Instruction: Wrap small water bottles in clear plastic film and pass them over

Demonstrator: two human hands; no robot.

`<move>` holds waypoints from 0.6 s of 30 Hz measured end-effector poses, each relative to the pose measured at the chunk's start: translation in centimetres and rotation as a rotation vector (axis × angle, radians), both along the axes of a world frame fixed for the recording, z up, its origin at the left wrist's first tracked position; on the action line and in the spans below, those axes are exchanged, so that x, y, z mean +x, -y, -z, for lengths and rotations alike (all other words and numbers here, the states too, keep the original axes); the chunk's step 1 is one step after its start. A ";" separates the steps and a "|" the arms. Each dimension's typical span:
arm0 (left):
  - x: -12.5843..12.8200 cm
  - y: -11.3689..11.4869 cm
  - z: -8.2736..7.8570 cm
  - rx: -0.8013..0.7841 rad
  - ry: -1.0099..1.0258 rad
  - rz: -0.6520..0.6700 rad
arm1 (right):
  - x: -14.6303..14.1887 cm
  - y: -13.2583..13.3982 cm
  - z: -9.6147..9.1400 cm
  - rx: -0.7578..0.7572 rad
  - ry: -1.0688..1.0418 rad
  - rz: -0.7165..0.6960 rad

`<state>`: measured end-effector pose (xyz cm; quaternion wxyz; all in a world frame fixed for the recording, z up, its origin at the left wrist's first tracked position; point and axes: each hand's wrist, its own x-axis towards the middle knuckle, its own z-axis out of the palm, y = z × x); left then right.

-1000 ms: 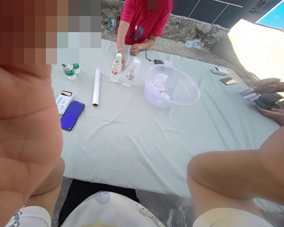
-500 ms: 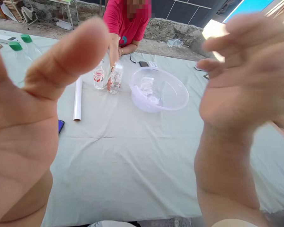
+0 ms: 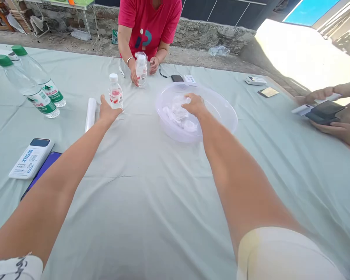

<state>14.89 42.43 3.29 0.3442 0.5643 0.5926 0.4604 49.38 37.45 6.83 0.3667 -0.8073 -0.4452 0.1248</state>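
Observation:
My left hand reaches far over the table, fingers apart and thumb spread, just left of the base of a small red-labelled water bottle standing upright. It holds nothing. My right hand is inside a clear plastic bowl, resting on crumpled clear plastic at its bottom. Its fingers point down behind the back of the hand, so I cannot see whether they grip.
A white roll lies left of my left hand. Two green-capped bottles, a power bank and a phone are at the left. A person in red opposite holds another bottle. Another person's hands hold a phone at the right.
Both my hands were raised close to the camera; now both arms are stretched out, the left to the small bottle and the right into the bowl. The person opposite moved the other bottle nearer themselves.

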 end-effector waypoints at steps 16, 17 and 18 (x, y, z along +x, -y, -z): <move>-1.2 3.6 0.4 0.007 0.023 -0.012 | -5.3 23.5 -4.5 0.592 -0.643 -0.081; -2.3 6.0 0.2 0.028 0.014 0.049 | -6.4 24.8 -3.5 0.533 -0.671 -0.065; -3.4 8.6 0.0 0.035 0.001 0.106 | -7.7 25.8 -2.4 0.491 -0.700 -0.051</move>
